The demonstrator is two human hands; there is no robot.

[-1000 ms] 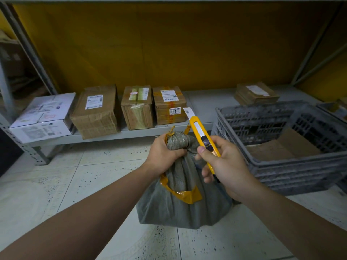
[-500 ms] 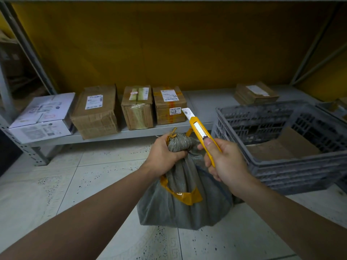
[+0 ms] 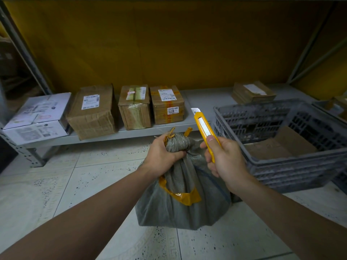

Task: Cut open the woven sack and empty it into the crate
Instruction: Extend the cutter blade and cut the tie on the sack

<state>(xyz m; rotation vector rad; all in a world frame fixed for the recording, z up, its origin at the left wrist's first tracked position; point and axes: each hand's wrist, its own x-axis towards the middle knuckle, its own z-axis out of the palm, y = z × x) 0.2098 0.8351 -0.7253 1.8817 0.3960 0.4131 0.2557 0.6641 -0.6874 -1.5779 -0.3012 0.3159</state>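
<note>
A grey woven sack stands upright on the tiled floor, its neck bunched and bound with orange tape. My left hand grips that bunched neck. My right hand holds a yellow utility knife just right of the neck, blade tip out and pointing up and away, thumb on the slider. The knife does not touch the sack. A grey slatted plastic crate sits on the floor to the right, with flat cardboard lying in its bottom.
A low metal shelf runs behind the sack, holding a white box, three brown cartons and a flat parcel. A steel upright stands at the left. A second crate edge shows at far right.
My right hand has tilted the knife more upright and shifted it slightly right; my thumb moved up onto the slider. My left hand keeps its hold on the sack neck.
</note>
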